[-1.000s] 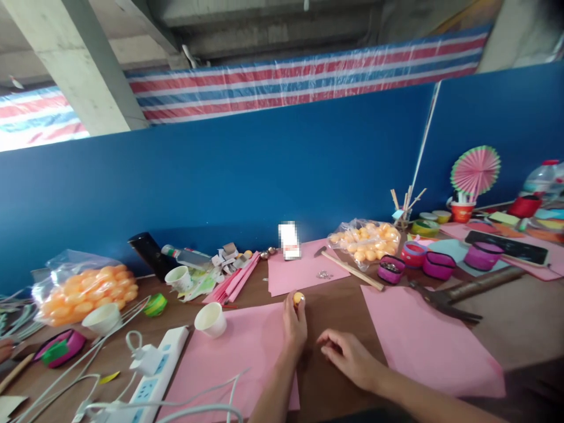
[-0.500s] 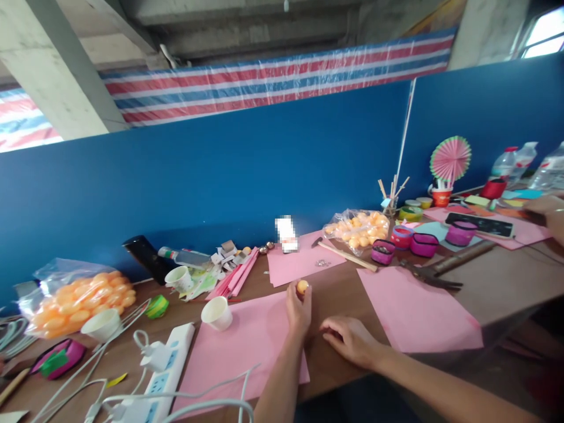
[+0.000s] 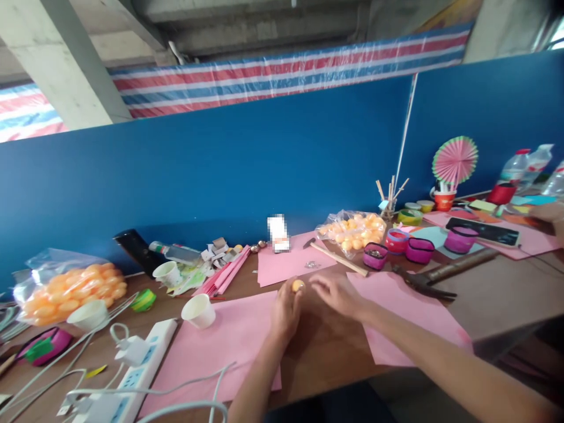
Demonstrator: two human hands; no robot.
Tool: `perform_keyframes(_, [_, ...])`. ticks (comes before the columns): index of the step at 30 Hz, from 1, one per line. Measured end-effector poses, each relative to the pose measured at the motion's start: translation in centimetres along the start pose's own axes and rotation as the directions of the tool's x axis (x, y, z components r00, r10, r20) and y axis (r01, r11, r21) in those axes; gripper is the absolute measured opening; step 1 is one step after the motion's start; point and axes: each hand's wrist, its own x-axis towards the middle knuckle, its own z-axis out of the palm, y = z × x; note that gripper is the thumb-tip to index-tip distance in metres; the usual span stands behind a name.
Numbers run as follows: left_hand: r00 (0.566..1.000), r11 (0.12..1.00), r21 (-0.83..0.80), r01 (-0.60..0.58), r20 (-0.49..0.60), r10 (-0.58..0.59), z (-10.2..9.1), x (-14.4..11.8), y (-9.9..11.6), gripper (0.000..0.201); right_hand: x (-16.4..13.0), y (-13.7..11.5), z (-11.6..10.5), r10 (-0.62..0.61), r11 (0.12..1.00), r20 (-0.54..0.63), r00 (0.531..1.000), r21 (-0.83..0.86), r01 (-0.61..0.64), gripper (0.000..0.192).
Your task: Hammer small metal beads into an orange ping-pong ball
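My left hand (image 3: 285,314) is closed round a small orange ping-pong ball (image 3: 298,286), whose top shows between thumb and fingers above the brown table. To the right of the ball is my right hand (image 3: 338,296), its fingers bent and drawn together, the tips pointing at the ball with a small gap between. Whether anything sits in those fingertips is too small to make out. Beyond both hands, small shiny metal bits (image 3: 312,265) lie on a pink sheet (image 3: 273,267), beside a light-handled hammer (image 3: 339,257).
A white paper cup (image 3: 198,311) stands on the left pink sheet (image 3: 211,352), near a power strip (image 3: 147,364) with cables. Bags of orange balls (image 3: 74,294) lie left and back right. A claw hammer (image 3: 427,285) rests at right. Behind everything rises a blue partition (image 3: 220,170).
My right hand has moved up and forward from the table near its front edge to beside the ball. The left hand still holds the ball. The view has shifted slightly.
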Motion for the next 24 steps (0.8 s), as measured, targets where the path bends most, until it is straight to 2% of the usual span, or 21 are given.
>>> perform_keyframes(2, [0.993,0.997,0.009,-0.080,0.091,0.079,0.2,-0.1,1.5,0.036,1.9,2.8,-0.3,0.156,0.985,-0.007,0.988,-0.078,-0.156,0.027])
perform_keyframes(3, [0.988,0.995,0.002,-0.098,0.118,0.097,0.3,-0.2,2.2,0.038,2.6,4.0,-0.3,0.190,0.977,-0.002,0.982,-0.098,-0.189,0.026])
perform_keyframes(7, [0.976,0.993,-0.065,-0.099,0.190,0.110,1.2,-0.7,4.7,0.038,4.3,7.2,0.2,0.238,0.962,0.041,0.970,-0.148,-0.230,0.023])
perform_keyframes(9, [0.981,0.989,-0.143,-0.048,0.179,0.073,1.6,-0.4,5.4,0.037,4.7,7.7,0.8,0.262,0.953,0.057,0.963,-0.173,-0.249,0.022])
perform_keyframes(11, [0.994,0.974,-0.224,0.040,0.106,-0.016,1.8,0.8,5.4,0.035,5.1,7.9,1.5,0.287,0.943,0.068,0.956,-0.197,-0.269,0.022])
perform_keyframes(12, [0.996,0.956,-0.280,0.091,0.044,-0.082,1.8,1.7,5.2,0.035,5.3,7.9,1.8,0.303,0.936,0.069,0.951,-0.209,-0.283,0.022])
perform_keyframes(14, [0.969,0.883,-0.433,0.182,-0.075,-0.236,1.8,4.0,4.0,0.038,5.9,8.2,2.4,0.338,0.920,0.065,0.939,-0.232,-0.315,0.022])
perform_keyframes(16, [0.915,0.764,-0.584,0.273,-0.088,-0.394,1.6,6.1,2.3,0.042,6.5,8.6,2.9,0.370,0.905,0.055,0.927,-0.249,-0.346,0.021])
perform_keyframes(17, [0.888,0.714,-0.633,0.300,-0.087,-0.451,1.5,7.0,1.4,0.043,6.7,8.8,3.1,0.382,0.899,0.051,0.923,-0.253,-0.358,0.021])
perform_keyframes(20, [0.844,0.557,-0.768,0.316,-0.041,-0.535,1.4,8.2,-1.3,0.042,6.8,9.5,3.4,0.390,0.897,0.044,0.920,-0.245,-0.368,0.020])
perform_keyframes(24, [0.813,0.389,-0.867,0.312,0.032,-0.581,2.1,7.4,-3.8,0.032,6.2,9.9,3.7,0.336,0.921,0.022,0.942,-0.217,-0.323,0.017])
